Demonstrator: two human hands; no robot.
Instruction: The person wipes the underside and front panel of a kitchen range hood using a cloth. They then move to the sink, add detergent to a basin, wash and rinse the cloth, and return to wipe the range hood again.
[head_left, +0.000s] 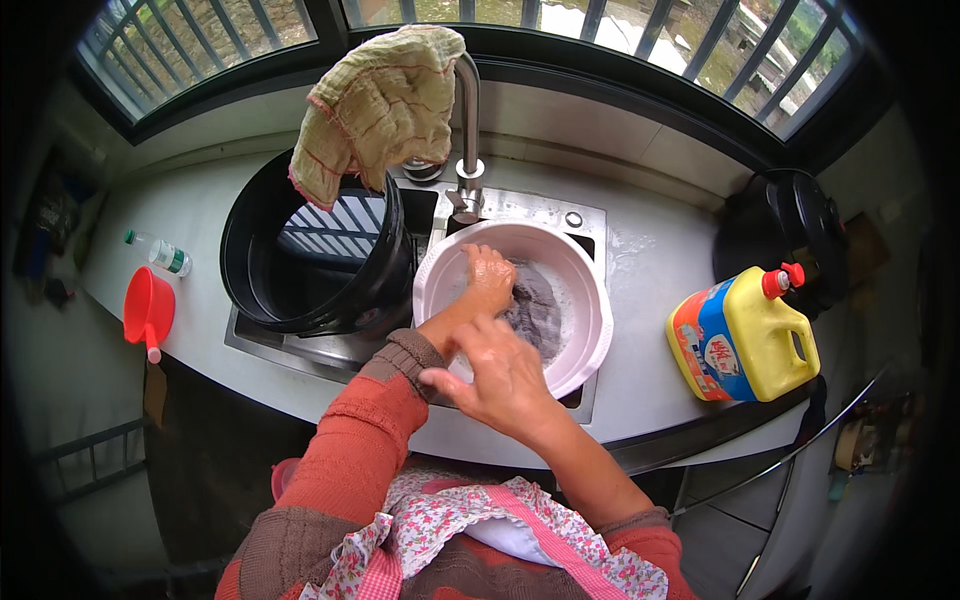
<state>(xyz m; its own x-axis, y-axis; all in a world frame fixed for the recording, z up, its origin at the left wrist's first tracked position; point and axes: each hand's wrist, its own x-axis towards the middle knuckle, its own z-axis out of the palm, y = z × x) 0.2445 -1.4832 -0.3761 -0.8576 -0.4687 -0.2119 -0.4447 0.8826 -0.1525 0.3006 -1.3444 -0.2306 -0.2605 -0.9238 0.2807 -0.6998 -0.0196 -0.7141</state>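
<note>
A pink plastic basin (592, 315) stands over the sink and holds soapy water with a dark wet cloth (534, 307) in it. My left hand (489, 279) is wet and reaches over the basin beside the cloth; whether its fingers hold anything cannot be seen clearly. Its knitted cuff (414, 358) is at the forearm. My right hand (496, 371) lies near my left wrist, fingers spread and thumb apart, close to that cuff, with nothing visible in it.
A large black bucket (315, 319) of water stands left, below a cloth (390, 97) draped over the faucet (470, 150). A red dipper (148, 307) and plastic bottle (166, 255) are at the far left. A yellow detergent jug (742, 337) and black pot-like appliance (780, 232) stand right.
</note>
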